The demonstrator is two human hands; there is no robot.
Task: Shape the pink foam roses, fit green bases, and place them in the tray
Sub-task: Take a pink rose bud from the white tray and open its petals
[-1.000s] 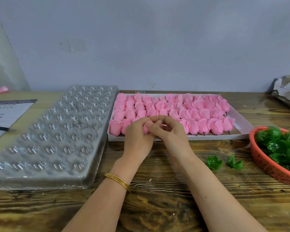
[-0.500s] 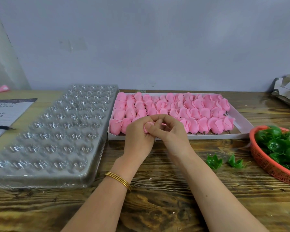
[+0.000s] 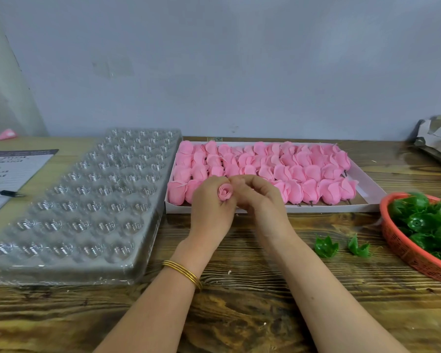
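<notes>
My left hand (image 3: pixel 210 210) grips a pink foam rose (image 3: pixel 225 191), its spiral top facing me. My right hand (image 3: pixel 261 200) sits against the rose's right side with fingers curled at its petals. Both hands hover over the front edge of a white box (image 3: pixel 367 189) filled with several rows of pink roses (image 3: pixel 280 169). Two green bases (image 3: pixel 326 247) (image 3: pixel 358 247) lie loose on the wooden table to the right. A clear plastic tray (image 3: pixel 82 205) with several empty cups lies at the left.
An orange basket (image 3: pixel 402 245) of green bases sits at the right edge. A printed sheet (image 3: pixel 8 171) with a pen (image 3: pixel 7 193) lies far left. A pink scrap (image 3: pixel 6 134) rests by the wall, and torn cardboard (image 3: pixel 435 138) sits at the back right.
The rose has turned in my left hand so its spiral top now shows. My right hand's fingers have shifted off the top to the rose's right side.
</notes>
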